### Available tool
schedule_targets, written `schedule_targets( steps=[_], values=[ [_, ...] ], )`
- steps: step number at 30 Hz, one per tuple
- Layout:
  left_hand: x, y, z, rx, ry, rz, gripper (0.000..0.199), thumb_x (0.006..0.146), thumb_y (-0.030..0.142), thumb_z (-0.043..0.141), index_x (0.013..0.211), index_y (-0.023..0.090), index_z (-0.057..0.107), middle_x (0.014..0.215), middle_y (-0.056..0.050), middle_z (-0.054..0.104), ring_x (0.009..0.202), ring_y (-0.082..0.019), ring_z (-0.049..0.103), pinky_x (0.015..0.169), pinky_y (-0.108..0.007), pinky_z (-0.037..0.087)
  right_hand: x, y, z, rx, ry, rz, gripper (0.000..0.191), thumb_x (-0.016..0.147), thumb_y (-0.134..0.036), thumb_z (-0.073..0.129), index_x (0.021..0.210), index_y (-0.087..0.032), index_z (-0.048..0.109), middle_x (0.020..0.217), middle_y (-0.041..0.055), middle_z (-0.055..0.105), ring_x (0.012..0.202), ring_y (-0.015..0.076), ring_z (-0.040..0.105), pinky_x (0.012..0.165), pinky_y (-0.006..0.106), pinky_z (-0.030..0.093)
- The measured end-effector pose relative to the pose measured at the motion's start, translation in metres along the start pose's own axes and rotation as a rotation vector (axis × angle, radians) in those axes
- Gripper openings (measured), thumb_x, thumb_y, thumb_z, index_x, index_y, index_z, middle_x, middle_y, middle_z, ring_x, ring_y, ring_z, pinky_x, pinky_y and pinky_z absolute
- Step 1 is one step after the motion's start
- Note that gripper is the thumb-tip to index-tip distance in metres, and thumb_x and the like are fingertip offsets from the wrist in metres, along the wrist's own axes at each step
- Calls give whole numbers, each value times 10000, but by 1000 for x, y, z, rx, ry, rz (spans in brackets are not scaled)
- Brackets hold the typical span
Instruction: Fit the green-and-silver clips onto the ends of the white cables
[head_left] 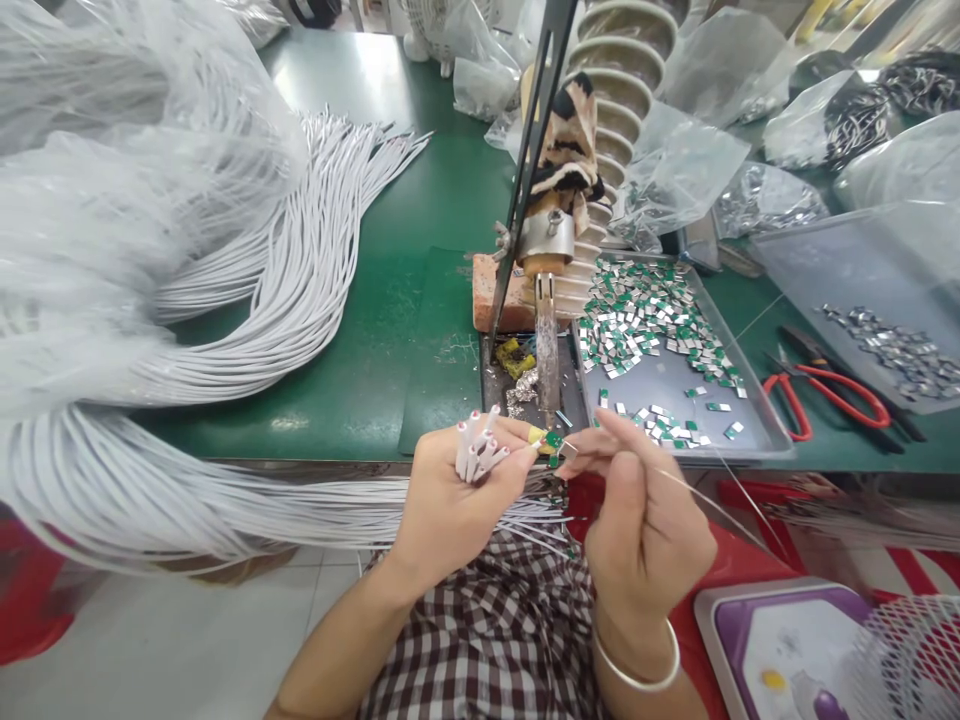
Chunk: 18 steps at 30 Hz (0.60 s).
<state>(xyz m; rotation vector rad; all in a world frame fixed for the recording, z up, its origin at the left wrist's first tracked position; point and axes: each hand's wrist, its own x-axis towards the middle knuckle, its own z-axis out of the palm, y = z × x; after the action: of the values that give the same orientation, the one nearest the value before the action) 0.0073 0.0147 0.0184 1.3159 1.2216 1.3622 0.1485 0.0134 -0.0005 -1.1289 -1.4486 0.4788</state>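
Observation:
My left hand (pixel 461 495) is closed around several white cables (pixel 474 450) whose reddish ends stick up from the fist. Between its thumb and forefinger, one cable end meets a small green board (pixel 553 440) just below the soldering iron's tip (pixel 547 350). My right hand (pixel 645 510) is closed, its fingertips at a small silver and green piece beside that board. A thin strand of wire (pixel 712 500) runs from the right fingers toward the lower right. Whether the board is joined to the cable cannot be made out.
A big bundle of white cables (pixel 300 300) covers the left side. Behind the hands stand a brick (pixel 491 290) and a ribbed hose (pixel 619 60). To the right are a tray (pixel 757 400) of small boards, red-handled cutters (pixel 847 395) and a bin (pixel 802 250) of metal parts.

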Motion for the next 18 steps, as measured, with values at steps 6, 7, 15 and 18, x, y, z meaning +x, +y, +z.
schedule_targets(
  steps=[6,7,15,18],
  values=[
    [2,3,-2,23,-2,-3,163,855,118,602,712,182,646,770,16,720,698,-108,623,639,-192,469,5,-3,1,-114,97,-124,217,951,-93,496,1004,-178,689,912,18,740,759,112,730,721,239,618],
    [2,2,-2,37,2,-9,145,855,131,607,730,186,656,758,15,710,708,-115,620,629,-194,462,6,-4,0,-146,93,-117,246,961,-88,467,1007,-170,695,936,28,742,761,110,733,727,238,618],
    [4,2,-2,99,-4,-17,125,856,153,600,751,191,654,741,2,681,776,-147,630,646,-208,461,17,-8,-4,-42,10,-253,147,864,-41,635,895,-169,699,897,10,736,856,124,714,803,270,602],
    [5,4,-1,105,-1,-13,125,858,149,594,748,187,640,755,1,686,771,-145,632,663,-211,469,18,-8,-3,-129,21,-278,152,846,-46,673,909,-176,719,923,20,729,864,119,697,819,274,592]
  ],
)
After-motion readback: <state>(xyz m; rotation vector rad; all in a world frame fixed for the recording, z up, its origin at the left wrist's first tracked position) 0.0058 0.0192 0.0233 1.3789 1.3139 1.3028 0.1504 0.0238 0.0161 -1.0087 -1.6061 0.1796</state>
